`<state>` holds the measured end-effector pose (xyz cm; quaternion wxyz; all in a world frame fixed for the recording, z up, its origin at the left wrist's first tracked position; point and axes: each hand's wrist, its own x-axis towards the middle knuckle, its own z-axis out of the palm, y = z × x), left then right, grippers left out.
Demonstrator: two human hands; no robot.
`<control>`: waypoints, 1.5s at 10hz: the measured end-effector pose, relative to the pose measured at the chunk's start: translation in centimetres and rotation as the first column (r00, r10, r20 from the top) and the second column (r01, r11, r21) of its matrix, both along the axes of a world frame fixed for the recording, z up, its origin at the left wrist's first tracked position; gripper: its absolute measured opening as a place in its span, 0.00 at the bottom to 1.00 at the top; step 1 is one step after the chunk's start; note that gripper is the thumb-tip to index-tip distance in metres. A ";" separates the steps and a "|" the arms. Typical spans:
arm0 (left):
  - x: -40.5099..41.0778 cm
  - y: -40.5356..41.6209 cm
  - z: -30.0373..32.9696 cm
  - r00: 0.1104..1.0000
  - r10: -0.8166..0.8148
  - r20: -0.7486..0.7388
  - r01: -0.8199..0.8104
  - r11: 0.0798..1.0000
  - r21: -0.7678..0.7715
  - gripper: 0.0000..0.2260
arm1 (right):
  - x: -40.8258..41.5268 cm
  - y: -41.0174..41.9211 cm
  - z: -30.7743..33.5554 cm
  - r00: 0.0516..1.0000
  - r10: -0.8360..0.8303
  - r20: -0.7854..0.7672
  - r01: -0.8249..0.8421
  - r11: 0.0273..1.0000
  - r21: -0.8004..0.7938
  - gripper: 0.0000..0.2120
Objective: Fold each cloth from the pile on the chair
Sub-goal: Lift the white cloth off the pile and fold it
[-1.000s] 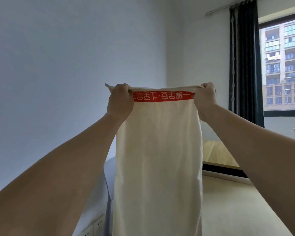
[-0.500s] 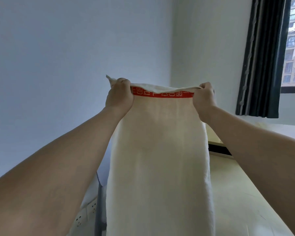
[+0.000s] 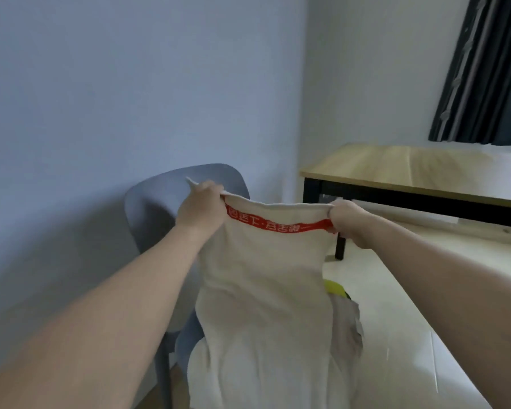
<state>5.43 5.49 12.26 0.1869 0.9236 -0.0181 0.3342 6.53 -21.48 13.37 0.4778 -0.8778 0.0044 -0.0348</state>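
**Cloth held up by its top corners over the chair**

The person holds a cream cloth [image 3: 263, 290] stretched between both hands, out in front of the body. The left hand [image 3: 199, 206] grasps the top left corner, fingers curled over the hem, and a small tip of fabric pokes up past the knuckles. The right hand [image 3: 347, 219] clenches the top right corner in the same way. A red band [image 3: 278, 227] with pale lettering runs just under the top edge from one hand to the other; the lettering is too blurred to read.

From the hands the cloth hangs down and spreads wider near the bottom, in front of the grey chair [image 3: 160, 208], hiding the seat and most of the backrest. Whether its lower end rests on the seat cannot be told, since the bottom runs out of view. To the right of the cloth, a grey cloth [image 3: 347, 326] and a bit of something yellow-green [image 3: 334, 287] peek out, mostly covered.

A wooden table [image 3: 396, 169] stands to the right by the wall, below a dark curtain [image 3: 481, 69] cut off at the top edge.
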 end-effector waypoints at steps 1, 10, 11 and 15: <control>-3.2 0.0 -5.7 0.994 0.013 -0.110 -0.015 1.000 -0.020 0.11 | -2.8 -0.4 -6.4 0.989 0.038 -0.142 -0.068 0.975 -0.213 0.15; -18.9 -7.7 -22.4 0.951 0.259 -0.169 -0.181 0.909 0.375 0.28 | -18.2 -3.8 -23.3 0.806 0.099 -0.584 0.116 0.941 0.319 0.16; -18.4 -9.4 -22.0 0.992 0.043 -0.115 0.010 0.905 0.424 0.29 | -18.3 -4.0 -22.9 0.804 0.108 -0.585 0.139 0.922 0.361 0.13; -19.5 -10.6 -21.7 0.871 -0.485 -0.070 0.483 0.874 -0.052 0.12 | -18.6 -4.7 -22.0 0.824 0.012 -0.566 0.253 0.887 0.387 0.11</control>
